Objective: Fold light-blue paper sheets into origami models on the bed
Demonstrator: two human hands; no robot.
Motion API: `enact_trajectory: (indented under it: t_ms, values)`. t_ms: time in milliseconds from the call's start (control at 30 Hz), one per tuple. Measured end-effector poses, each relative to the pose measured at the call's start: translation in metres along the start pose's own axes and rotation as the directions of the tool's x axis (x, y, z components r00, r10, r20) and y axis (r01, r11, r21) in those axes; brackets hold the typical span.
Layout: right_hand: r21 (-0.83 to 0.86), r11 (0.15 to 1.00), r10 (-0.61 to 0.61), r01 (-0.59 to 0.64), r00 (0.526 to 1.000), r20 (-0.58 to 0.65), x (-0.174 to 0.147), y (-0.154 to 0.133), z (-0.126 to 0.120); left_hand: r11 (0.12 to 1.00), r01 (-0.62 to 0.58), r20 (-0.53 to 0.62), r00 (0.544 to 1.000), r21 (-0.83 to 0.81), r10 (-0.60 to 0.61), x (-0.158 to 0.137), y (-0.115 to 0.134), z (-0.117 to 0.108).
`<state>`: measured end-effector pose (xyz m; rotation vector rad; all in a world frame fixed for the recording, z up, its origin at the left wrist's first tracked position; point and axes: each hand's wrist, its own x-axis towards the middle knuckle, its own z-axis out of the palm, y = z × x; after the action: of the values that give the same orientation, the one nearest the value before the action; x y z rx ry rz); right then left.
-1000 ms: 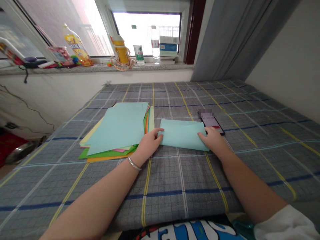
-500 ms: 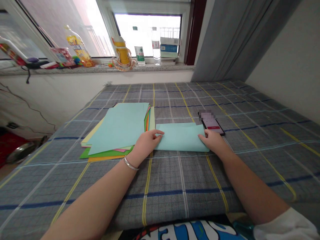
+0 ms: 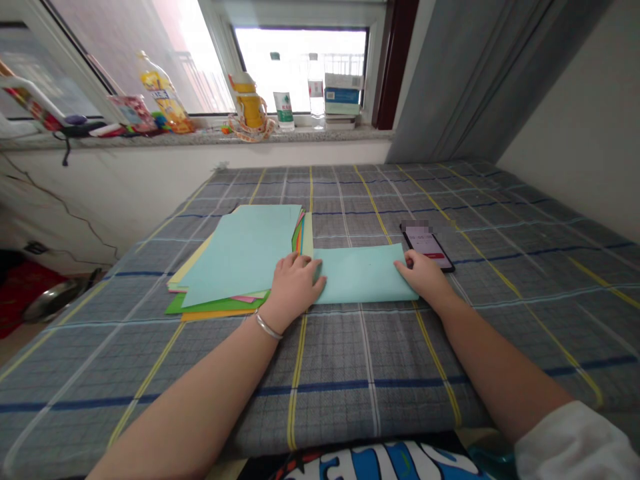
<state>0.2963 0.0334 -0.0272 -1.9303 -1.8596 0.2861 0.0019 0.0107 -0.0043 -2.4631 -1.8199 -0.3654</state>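
A light blue sheet of paper (image 3: 361,275), folded into a wide strip, lies on the plaid cloth between my hands. My left hand (image 3: 296,285), with a silver bangle at the wrist, rests palm down at its left end. The thumb lies apart from the fingers there, touching the paper's edge. At the opposite end, my right hand (image 3: 425,277) pinches the strip's right edge between thumb and curled fingers. Just left of my left hand is a stack of coloured paper (image 3: 245,250), a light blue sheet on top and green, orange, yellow and pink edges showing beneath.
Beyond my right hand lies a phone (image 3: 427,247) with its screen lit. The plaid cloth (image 3: 345,373) covers the whole surface. Along the windowsill (image 3: 200,138) stand bottles, a yellow cup (image 3: 250,107) and stacked boxes (image 3: 343,97). A grey curtain (image 3: 465,80) hangs at right.
My left hand has turned flatter, its fingers now reaching forward off the strip's left end. The strip's upper layers, offset near the right corner before, now line up. My right hand stays at the right edge.
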Motion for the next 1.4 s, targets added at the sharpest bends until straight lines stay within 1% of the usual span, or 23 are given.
enact_trajectory:
  t_ms: [133,233,300,367,433,500,567,633,700,767,800,867,900,933,1000,1067,1167,1233,1300,1400]
  values:
    - [0.101,0.994,0.047,-0.048,0.999,0.014,0.0,-0.001,0.001,0.998,0.012,0.055,0.998,-0.058,-0.009,0.001,-0.003,0.005]
    - [0.27,0.96,0.073,-0.079,0.997,0.032,0.0,0.002,0.003,0.995,0.008,0.074,0.997,-0.103,-0.001,0.002,-0.004,0.006]
    - [0.43,0.894,0.11,-0.128,0.992,0.067,-0.002,0.004,0.004,0.991,0.015,0.078,0.997,-0.133,-0.004,0.003,-0.004,0.006]
    - [0.573,0.801,0.137,-0.175,0.985,0.109,-0.004,0.007,0.004,0.983,0.035,0.094,0.995,-0.182,-0.018,0.004,-0.005,0.005]
    - [0.681,0.705,0.125,-0.198,0.98,0.155,-0.007,0.009,0.003,0.964,0.075,0.128,0.991,-0.257,-0.043,0.006,-0.007,0.004]
    - [0.752,0.624,0.093,-0.213,0.976,0.199,-0.009,0.01,0.002,0.926,0.123,0.161,0.985,-0.358,-0.068,0.008,-0.009,0.003]
    - [0.792,0.57,0.072,-0.221,0.973,0.219,-0.01,0.009,0.0,0.862,0.176,0.181,0.978,-0.475,-0.1,0.01,-0.011,0.003]
    - [0.814,0.541,0.054,-0.211,0.975,0.216,-0.011,0.007,-0.003,0.753,0.237,0.198,0.97,-0.614,-0.144,0.012,-0.012,0.004]
    - [0.835,0.511,0.033,-0.206,0.975,0.22,-0.011,0.004,-0.005,0.586,0.289,0.209,0.957,-0.757,-0.202,0.013,-0.011,0.005]
    - [0.848,0.482,0.021,-0.219,0.971,0.238,-0.012,0.001,-0.007,0.404,0.293,0.2,0.945,-0.867,-0.257,0.014,-0.009,0.005]
    - [0.851,0.475,0.021,-0.223,0.97,0.243,-0.013,0.0,-0.007,0.327,0.285,0.195,0.94,-0.901,-0.281,0.015,-0.008,0.004]
    - [0.847,0.486,0.026,-0.216,0.972,0.233,-0.014,0.0,-0.008,0.21,0.276,0.204,0.929,-0.938,-0.309,0.015,-0.006,0.002]
    - [0.836,0.508,0.033,-0.207,0.975,0.221,-0.014,0.0,-0.008,0.165,0.285,0.224,0.924,-0.944,-0.31,0.014,-0.005,0.001]
    - [0.82,0.536,0.042,-0.198,0.977,0.208,-0.015,0.001,-0.008,0.13,0.295,0.243,0.919,-0.947,-0.312,0.014,-0.004,0.0]
    - [0.791,0.582,0.062,-0.188,0.98,0.188,-0.015,0.001,-0.008,0.092,0.302,0.261,0.914,-0.949,-0.311,0.013,-0.002,-0.002]
    - [0.785,0.592,0.078,-0.182,0.983,0.169,-0.015,0.001,-0.009,0.076,0.289,0.257,0.923,-0.954,-0.286,0.012,-0.001,-0.003]
    - [0.817,0.547,0.083,-0.185,0.982,0.167,-0.016,0.0,-0.011,0.0,0.241,0.234,0.945,-0.971,-0.228,0.011,0.003,-0.004]
    - [0.826,0.527,0.089,-0.2,0.979,0.181,-0.016,-0.001,-0.012,-0.043,0.204,0.208,0.953,-0.978,-0.22,0.011,0.006,-0.007]
    - [0.828,0.521,0.107,-0.206,0.979,0.176,-0.017,-0.002,-0.012,-0.046,0.181,0.187,0.956,-0.982,-0.228,0.01,0.009,-0.009]
    - [0.848,0.497,0.122,-0.186,0.982,0.145,-0.018,-0.004,-0.014,-0.038,0.182,0.185,0.951,-0.983,-0.246,0.008,0.013,-0.014]
